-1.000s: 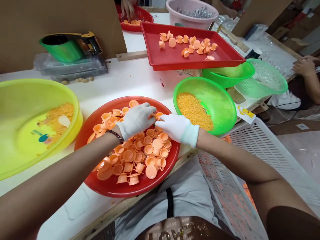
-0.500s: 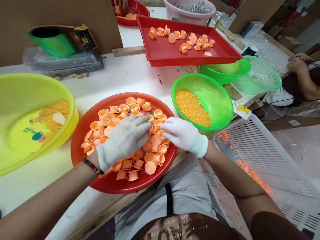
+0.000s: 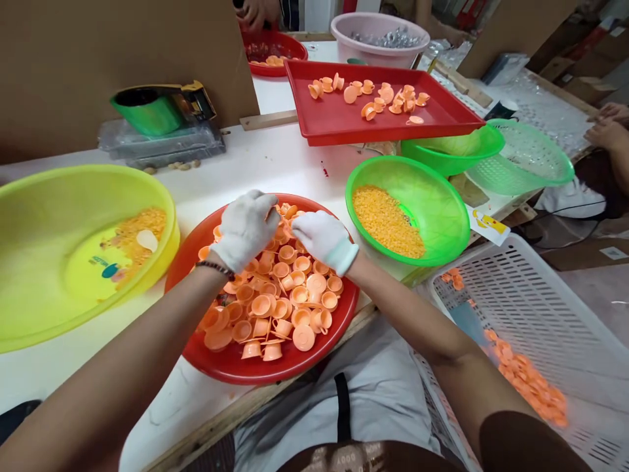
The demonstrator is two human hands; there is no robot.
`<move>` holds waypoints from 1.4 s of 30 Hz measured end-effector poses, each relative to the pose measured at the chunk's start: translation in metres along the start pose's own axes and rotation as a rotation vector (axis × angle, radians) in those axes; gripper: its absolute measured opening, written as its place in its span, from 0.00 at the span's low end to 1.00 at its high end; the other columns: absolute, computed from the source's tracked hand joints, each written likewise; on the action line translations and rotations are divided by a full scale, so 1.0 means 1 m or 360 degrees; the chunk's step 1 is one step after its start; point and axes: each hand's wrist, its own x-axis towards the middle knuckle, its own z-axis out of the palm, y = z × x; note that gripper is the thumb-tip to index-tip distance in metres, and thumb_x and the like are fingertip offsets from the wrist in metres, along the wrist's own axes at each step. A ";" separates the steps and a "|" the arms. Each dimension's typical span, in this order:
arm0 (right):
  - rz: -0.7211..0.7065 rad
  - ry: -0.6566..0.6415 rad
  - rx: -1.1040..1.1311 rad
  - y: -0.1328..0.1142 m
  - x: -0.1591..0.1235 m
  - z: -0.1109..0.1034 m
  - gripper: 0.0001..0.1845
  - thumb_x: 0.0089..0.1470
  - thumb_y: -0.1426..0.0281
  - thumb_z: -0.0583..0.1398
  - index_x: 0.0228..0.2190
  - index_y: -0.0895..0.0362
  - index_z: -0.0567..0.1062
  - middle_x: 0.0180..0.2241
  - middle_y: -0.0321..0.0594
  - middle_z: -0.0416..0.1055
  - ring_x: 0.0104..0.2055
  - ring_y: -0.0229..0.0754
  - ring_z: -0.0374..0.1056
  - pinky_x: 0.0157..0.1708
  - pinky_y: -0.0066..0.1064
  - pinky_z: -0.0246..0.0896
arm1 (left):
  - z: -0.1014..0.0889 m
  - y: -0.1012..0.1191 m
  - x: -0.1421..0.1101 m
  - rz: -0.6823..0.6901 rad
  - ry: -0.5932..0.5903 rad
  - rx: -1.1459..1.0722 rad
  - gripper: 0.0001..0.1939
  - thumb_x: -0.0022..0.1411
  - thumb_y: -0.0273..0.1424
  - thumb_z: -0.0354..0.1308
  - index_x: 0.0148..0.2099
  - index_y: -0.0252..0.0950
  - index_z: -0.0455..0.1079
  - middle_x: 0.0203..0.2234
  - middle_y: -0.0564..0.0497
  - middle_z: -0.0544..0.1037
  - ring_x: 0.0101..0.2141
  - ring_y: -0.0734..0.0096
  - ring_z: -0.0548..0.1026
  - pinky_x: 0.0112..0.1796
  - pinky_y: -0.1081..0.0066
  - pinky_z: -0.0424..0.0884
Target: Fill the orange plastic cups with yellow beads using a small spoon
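Observation:
Both my hands wear white gloves and are over the far half of a round red tray (image 3: 346, 321) full of small orange toy teacups (image 3: 264, 305) with saucers. My left hand (image 3: 248, 226) has its fingers curled downward above the cups; what they hold, if anything, is hidden. Just to its right, my right hand (image 3: 322, 237) has its fingers drawn together over the pile, and its fingertips are too covered to show what is in them. A small gap separates the two hands.
At left stands a yellow basin (image 3: 34, 275) with small yellow pieces. A green bowl (image 3: 439, 223) of similar pieces is at right. Behind, a red rectangular tray (image 3: 339, 121) carries several cups. A white crate (image 3: 555, 334) with orange pieces sits lower right. Other people's hands (image 3: 609, 124) show beyond.
Both hands have moved toward the tray's far side, and their fingers have closed from a looser, spread pose. Cups have spread toward the near middle. The camera view has shifted slightly.

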 end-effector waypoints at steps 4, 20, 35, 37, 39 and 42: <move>0.0091 0.0060 -0.0060 0.001 0.015 0.001 0.16 0.76 0.66 0.54 0.53 0.54 0.80 0.54 0.48 0.76 0.54 0.50 0.70 0.48 0.37 0.63 | 0.000 -0.010 0.026 0.0014 -0.0095 0.0041 0.21 0.71 0.34 0.49 0.56 0.34 0.78 0.51 0.39 0.79 0.46 0.55 0.76 0.43 0.59 0.68; 0.0020 0.0130 -0.0375 0.022 0.026 0.023 0.21 0.76 0.72 0.47 0.55 0.54 0.77 0.50 0.49 0.77 0.49 0.52 0.68 0.43 0.38 0.57 | 0.003 -0.027 0.025 -0.0131 -0.0069 -0.0271 0.20 0.66 0.35 0.52 0.52 0.35 0.80 0.46 0.38 0.81 0.43 0.54 0.77 0.42 0.59 0.71; 0.0224 0.0288 0.0150 0.023 -0.072 0.026 0.31 0.64 0.82 0.48 0.62 0.56 0.75 0.61 0.51 0.74 0.65 0.53 0.69 0.63 0.43 0.67 | 0.017 0.015 0.036 0.0448 -0.0264 -0.0101 0.13 0.68 0.32 0.54 0.44 0.38 0.81 0.44 0.39 0.80 0.46 0.51 0.76 0.49 0.55 0.69; 0.0111 0.0202 0.0177 0.024 -0.069 0.030 0.31 0.63 0.83 0.49 0.63 0.59 0.75 0.64 0.52 0.73 0.68 0.52 0.66 0.67 0.42 0.65 | 0.016 0.016 0.032 0.0394 -0.0235 -0.0095 0.16 0.70 0.34 0.51 0.48 0.38 0.80 0.45 0.39 0.80 0.46 0.51 0.77 0.48 0.55 0.70; 0.0006 0.0172 0.0205 0.024 -0.066 0.031 0.34 0.62 0.83 0.49 0.66 0.60 0.71 0.68 0.50 0.69 0.72 0.50 0.62 0.70 0.42 0.61 | 0.015 0.016 0.025 0.0382 -0.0175 -0.0087 0.19 0.73 0.35 0.48 0.55 0.35 0.78 0.51 0.37 0.80 0.50 0.50 0.77 0.50 0.54 0.70; 0.0128 0.0233 0.0147 0.020 -0.076 0.026 0.34 0.65 0.82 0.48 0.69 0.59 0.68 0.70 0.49 0.66 0.72 0.49 0.61 0.68 0.40 0.62 | 0.017 0.015 0.009 0.0592 -0.0170 -0.0039 0.26 0.77 0.38 0.45 0.66 0.30 0.71 0.64 0.35 0.74 0.62 0.45 0.72 0.62 0.49 0.66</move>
